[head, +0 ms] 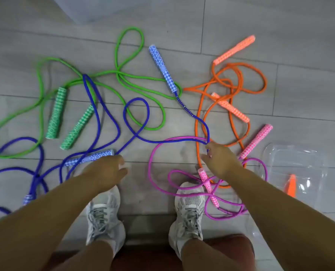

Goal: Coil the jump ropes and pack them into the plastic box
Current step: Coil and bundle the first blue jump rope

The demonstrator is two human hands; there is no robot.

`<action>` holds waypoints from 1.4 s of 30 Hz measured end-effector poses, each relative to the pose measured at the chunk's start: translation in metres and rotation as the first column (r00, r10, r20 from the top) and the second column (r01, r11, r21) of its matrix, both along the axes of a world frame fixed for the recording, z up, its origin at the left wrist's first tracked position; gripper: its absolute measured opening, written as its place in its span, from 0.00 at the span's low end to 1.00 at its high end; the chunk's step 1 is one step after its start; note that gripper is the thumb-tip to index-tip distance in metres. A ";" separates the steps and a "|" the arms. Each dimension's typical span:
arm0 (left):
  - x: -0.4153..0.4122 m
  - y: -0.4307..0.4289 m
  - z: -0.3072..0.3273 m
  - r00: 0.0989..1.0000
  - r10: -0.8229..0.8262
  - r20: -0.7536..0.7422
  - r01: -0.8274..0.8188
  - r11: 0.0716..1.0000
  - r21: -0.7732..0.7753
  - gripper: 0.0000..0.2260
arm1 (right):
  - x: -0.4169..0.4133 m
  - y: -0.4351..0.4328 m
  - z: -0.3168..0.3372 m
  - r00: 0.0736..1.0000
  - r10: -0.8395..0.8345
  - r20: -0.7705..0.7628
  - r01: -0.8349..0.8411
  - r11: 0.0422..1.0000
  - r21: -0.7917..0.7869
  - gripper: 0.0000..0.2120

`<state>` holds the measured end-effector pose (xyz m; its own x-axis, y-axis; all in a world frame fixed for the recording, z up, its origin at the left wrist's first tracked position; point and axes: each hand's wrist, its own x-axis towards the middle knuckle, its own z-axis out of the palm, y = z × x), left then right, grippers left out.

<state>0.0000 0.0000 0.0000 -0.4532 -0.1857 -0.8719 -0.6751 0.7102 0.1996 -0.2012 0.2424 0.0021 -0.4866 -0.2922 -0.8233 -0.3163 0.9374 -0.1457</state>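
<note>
The blue jump rope is judged light, limp and tangle-prone where it crosses the green rope, so take hold at its rigid patterned handle. That handle lies at 11 o'clock, just beside the left hand, whose fingers are loosely curled and empty. The right hand pinches the cord's bend at its 11 o'clock, with the plastic box at 3 o'clock.
</note>
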 end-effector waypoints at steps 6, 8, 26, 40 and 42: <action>-0.011 0.002 -0.060 0.965 -0.253 0.063 0.254 0.967 -0.008 0.18 | -0.019 -0.002 -0.051 0.951 -0.205 -0.234 0.178 0.975 -0.130 0.21; -0.026 -0.001 -0.069 0.977 -0.212 0.010 0.212 0.976 -0.049 0.18 | -0.024 -0.005 -0.062 0.957 -0.171 -0.233 0.161 0.985 -0.062 0.20; 0.020 0.007 -0.025 0.928 -0.367 -0.056 0.329 0.882 -0.338 0.16 | 0.020 -0.006 -0.048 0.921 0.096 -0.378 -0.091 0.995 0.032 0.14; 0.026 0.093 0.121 0.766 0.569 -0.297 -0.454 0.808 0.375 0.20 | 0.127 0.008 0.131 0.895 0.157 -0.417 -0.375 0.771 -0.515 0.09; 0.031 0.106 0.137 0.738 0.620 -0.268 -0.469 0.755 0.457 0.15 | 0.138 0.008 0.150 0.904 0.123 -0.410 -0.361 0.731 -0.578 0.08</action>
<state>0.0309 0.1061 0.1375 -0.6705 -0.2367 -0.7031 -0.7342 0.0756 0.6747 -0.0633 0.2504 0.1524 -0.5226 -0.8257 -0.2124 -0.6579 0.5490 -0.5155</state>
